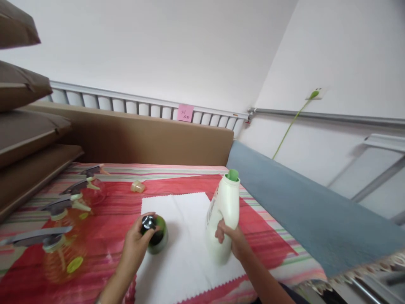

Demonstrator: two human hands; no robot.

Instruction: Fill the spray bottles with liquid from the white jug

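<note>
My right hand (229, 234) is wrapped round the handle of a large pale detergent bottle (226, 207), which stands upright or nearly so over a white zigzag-edged cloth (186, 228). Its cap is off, and a green pouring spout (232, 175) shows in the neck. Between the fingers of my left hand (139, 236) is a shiny black rounded cap (148, 222), at the top of a small green container (161, 242) on the cloth's left part. Whether the cap is joined to that container, I cannot tell.
Several spray bottles with orange liquid (61, 259) line the left side of the striped tablecloth (152, 169). A translucent beige cup-like cap (138, 186) lies behind the white cloth. Cardboard packages (28, 131) are stacked at left; a cardboard panel (158, 141) closes the back.
</note>
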